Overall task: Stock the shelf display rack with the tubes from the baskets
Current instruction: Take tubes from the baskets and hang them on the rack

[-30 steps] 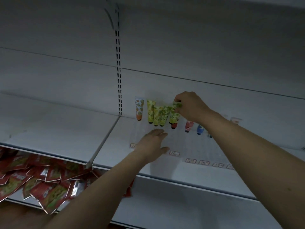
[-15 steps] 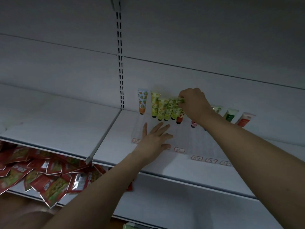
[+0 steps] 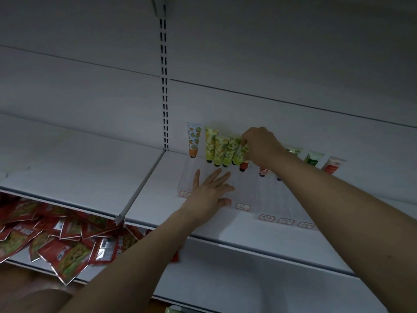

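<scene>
Red snack packets (image 3: 65, 240), lower shelf, heaped. Clear display rack (image 3: 266, 195) on white shelf (image 3: 79, 168): orange-print tube (image 3: 193, 141), yellow-green floral tubes (image 3: 220, 150), caps down. Left hand (image 3: 211, 193), fingers spread flat on rack. Right hand (image 3: 261, 145) pinching yellow-green tube (image 3: 240, 153) at rack's back row.

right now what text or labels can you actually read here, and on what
None can be read.
Red-framed tags on the clear display rack: too small.
Tubes, one pinched by the right hand: patterns only.
Red packets below: print blurred.
</scene>
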`<state>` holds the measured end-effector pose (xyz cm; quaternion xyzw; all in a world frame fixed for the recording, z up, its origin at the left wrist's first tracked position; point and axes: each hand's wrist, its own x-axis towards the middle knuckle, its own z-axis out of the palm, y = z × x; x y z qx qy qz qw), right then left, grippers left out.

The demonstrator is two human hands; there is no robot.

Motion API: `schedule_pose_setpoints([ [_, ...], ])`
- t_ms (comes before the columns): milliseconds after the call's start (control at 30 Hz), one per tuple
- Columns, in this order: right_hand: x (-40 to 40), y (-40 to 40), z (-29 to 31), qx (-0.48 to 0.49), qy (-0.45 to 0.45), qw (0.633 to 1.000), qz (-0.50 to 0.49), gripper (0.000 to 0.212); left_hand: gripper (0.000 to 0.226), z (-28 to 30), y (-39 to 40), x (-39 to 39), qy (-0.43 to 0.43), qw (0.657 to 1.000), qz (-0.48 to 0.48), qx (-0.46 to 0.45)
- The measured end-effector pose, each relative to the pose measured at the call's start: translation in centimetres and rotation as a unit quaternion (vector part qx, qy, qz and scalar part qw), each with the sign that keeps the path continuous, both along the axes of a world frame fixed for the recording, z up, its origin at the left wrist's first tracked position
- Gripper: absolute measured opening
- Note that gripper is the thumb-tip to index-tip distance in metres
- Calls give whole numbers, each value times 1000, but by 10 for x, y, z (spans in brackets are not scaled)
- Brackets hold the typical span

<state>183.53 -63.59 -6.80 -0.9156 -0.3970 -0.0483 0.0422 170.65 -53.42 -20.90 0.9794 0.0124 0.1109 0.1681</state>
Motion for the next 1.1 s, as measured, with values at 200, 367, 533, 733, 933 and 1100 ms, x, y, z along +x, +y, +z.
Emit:
schedule_pose_setpoints([
  [200,9,3,-1,32,-50,998,26,25,43,1,1,-1,-1,1000,-1,-3],
  [367,1,6,-6,20,-58,997,44,28,42,2,1,-1,7,1000,1,-9],
  [533,0,5,-17,55,-58,996,37,26,41,3,1,1,13,1000,2,-9],
  [733,-1,10,-17,43,-50,998,11,34,42,3,1,0,15,1000,1,-4],
  [933,-6,14,1,-12,12,1000,-3,40,41,2,0,-1,9,1000,1,-14],
  [1100,-10,11,-7,-57,17,998,-31,35,40,3,0,-1,10,1000,2,-9],
])
